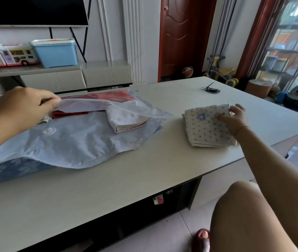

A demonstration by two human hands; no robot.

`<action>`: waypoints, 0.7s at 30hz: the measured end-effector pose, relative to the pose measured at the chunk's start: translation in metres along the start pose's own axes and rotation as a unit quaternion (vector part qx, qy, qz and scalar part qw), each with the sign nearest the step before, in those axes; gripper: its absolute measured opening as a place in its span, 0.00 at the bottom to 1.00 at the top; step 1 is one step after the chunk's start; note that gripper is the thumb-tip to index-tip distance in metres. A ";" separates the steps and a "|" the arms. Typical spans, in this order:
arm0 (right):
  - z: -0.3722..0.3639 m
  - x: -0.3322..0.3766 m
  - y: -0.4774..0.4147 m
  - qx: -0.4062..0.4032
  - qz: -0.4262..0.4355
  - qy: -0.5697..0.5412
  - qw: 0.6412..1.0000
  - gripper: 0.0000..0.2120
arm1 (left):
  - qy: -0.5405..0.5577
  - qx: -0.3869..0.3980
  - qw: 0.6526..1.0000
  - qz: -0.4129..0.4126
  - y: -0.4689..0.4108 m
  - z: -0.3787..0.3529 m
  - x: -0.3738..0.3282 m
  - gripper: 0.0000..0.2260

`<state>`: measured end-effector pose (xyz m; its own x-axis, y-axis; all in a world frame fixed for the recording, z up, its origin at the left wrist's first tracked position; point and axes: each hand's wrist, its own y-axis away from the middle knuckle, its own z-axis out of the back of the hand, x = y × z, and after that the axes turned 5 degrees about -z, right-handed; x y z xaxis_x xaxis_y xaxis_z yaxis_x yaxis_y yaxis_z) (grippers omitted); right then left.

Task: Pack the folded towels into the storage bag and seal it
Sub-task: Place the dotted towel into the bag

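Note:
A translucent blue storage bag (pixel 75 140) lies on the left half of the beige table (pixel 108 188). My left hand (pixel 22 106) pinches the bag's upper flap and holds its mouth lifted. Inside the mouth sit a folded red towel (pixel 71 113) and a folded white towel (pixel 126 122). To the right of the bag lies a folded cream towel with blue dots and a flower (pixel 208 126). My right hand (pixel 235 119) rests on that towel's right side, with the fingers curled over its far corner.
A small black and silver object (pixel 211 89) lies near the table's far edge. Behind the table stand a cabinet with a blue box (pixel 55 53) and toy buses (pixel 10 55). My knee (pixel 244 206) is at the table's right front corner.

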<state>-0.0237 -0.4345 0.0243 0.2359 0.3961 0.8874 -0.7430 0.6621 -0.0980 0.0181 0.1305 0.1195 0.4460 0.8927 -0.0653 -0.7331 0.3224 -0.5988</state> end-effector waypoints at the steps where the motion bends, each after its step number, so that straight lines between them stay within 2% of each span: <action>1: 0.000 0.002 -0.003 0.017 0.000 -0.007 1.000 0.27 | 0.001 0.000 1.000 0.002 0.000 0.001 -0.002 0.23; 4: 0.001 0.005 -0.008 0.070 -0.051 -0.048 0.995 0.27 | 0.005 0.002 1.000 0.007 -0.001 0.002 -0.005 0.22; 7: 0.005 0.002 -0.013 0.042 -0.072 -0.056 0.995 0.32 | 0.005 0.000 1.000 0.012 0.000 0.004 -0.005 0.22; 9: 0.006 -0.001 -0.014 0.057 -0.098 -0.044 0.993 0.35 | -0.001 -0.001 1.000 0.013 0.000 0.005 -0.006 0.23; 11: 0.005 -0.002 -0.011 0.093 -0.110 0.007 0.989 0.28 | -0.012 0.001 1.000 0.012 -0.001 0.006 -0.009 0.23; 13: 0.002 0.000 -0.005 0.088 -0.068 0.039 0.993 0.22 | -0.014 0.001 1.000 0.012 -0.001 0.007 -0.011 0.23; 16: 0.001 0.012 0.004 0.057 0.038 0.037 0.997 0.20 | -0.014 0.002 1.000 0.017 0.000 0.009 -0.013 0.23; 19: 0.006 0.030 0.023 0.057 0.109 -0.004 0.992 0.20 | -0.013 0.017 1.000 0.019 0.002 0.012 -0.019 0.18; 21: 0.014 0.042 0.042 0.094 0.121 -0.068 0.986 0.18 | -0.012 0.024 0.999 0.022 0.002 0.014 -0.024 0.14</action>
<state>-0.0538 -0.3991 0.0637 -0.0397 0.4313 0.9013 -0.8730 0.4239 -0.2413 -0.0016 0.1139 0.1316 0.4004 0.9135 -0.0722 -0.7758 0.2960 -0.5572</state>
